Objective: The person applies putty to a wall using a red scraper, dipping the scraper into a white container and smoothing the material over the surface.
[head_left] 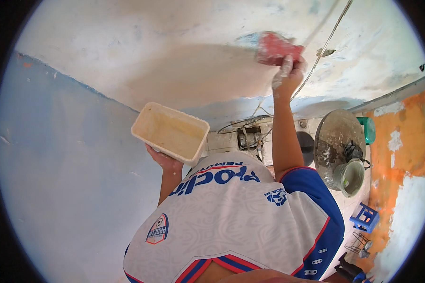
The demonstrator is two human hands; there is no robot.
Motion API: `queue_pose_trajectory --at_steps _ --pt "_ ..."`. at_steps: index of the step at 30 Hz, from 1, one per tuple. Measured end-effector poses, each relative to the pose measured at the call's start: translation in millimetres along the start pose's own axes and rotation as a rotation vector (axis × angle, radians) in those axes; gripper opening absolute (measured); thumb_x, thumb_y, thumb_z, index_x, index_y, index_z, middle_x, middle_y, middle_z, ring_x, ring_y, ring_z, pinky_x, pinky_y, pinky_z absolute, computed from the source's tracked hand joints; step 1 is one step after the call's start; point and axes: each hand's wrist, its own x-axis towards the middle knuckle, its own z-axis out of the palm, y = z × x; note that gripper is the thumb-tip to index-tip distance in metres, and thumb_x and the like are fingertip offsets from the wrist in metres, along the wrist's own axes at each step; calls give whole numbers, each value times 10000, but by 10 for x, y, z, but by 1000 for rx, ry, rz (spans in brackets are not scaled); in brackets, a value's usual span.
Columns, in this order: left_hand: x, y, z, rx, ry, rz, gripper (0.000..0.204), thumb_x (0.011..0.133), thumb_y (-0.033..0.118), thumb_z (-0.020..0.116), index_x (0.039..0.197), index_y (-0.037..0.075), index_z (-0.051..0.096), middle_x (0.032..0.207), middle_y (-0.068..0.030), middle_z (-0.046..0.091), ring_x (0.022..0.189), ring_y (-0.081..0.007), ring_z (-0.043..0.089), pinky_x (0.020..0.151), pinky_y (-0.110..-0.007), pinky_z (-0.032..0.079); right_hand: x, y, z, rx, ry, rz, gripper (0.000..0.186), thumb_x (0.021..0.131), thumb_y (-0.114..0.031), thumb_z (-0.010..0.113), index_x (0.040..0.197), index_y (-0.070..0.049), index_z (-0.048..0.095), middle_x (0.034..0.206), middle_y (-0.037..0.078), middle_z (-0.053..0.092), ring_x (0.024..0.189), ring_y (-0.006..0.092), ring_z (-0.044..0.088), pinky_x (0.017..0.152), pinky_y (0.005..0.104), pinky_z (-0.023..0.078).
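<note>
My right arm is stretched up to the white, patchy wall (189,61). In its fingers my right hand (288,78), smeared with white paste, grips a flat red putty spreader (273,49). The spreader lies against the wall beside a bluish patch, its surface streaked white and blurred by motion. Lower down, my left hand (165,160) supports a cream rectangular plastic tub (171,132) from below and the side. The tub is tilted so its inside shows, with a thin pale residue on the bottom and walls. Part of the left hand's fingers is hidden under the tub.
A thin cable (327,45) runs slantwise along the wall, right of my hand. Below stand a small pump (250,139) with loose wires, a round splattered table (326,137) bearing a grey bucket (352,178), and a blue stool (365,218). A blue wall (71,165) rises at left.
</note>
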Motion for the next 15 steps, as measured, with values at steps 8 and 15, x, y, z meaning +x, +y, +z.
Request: queue_pose_trajectory --at_steps 8,15 --pt "127 -3 94 -66 -142 26 725 1003 666 326 1516 165 428 1508 -74 491 1373 -319 483 1112 -504 444 -362 -346 -180 240 -134 55 209 999 -72 637 1178 14 571 1005 90 674 765 121 609 662 262 504" --pt "328 92 276 -48 -251 76 773 975 708 322 1497 154 460 1477 -89 523 1341 -316 506 1104 -487 441 -671 -1136 -206 542 -435 -109 206 969 22 599 1166 21 540 1039 194 672 825 265 686 541 362 572"
